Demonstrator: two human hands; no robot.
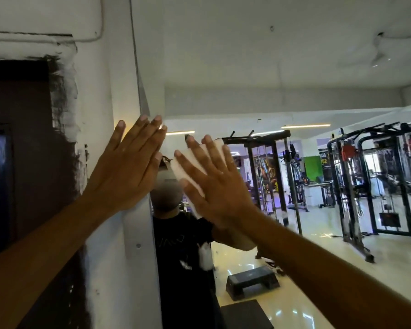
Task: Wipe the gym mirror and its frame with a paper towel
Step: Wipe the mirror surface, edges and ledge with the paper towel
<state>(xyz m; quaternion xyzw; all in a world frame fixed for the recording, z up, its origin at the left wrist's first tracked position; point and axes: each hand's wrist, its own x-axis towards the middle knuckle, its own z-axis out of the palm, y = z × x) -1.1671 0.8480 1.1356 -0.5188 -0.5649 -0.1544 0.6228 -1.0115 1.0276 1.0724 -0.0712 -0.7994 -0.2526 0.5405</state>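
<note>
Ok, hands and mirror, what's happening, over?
Left hand flat on the mirror frame, holding nothing. Right hand pressing paper towel flat against the mirror. Nothing blocking the glass.

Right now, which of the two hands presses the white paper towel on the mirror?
The right hand: the white paper towel lies under its straight fingers. The left hand rests bare on the frame edge.

Left hand flat on frame, right hand over paper towel on mirror
</note>
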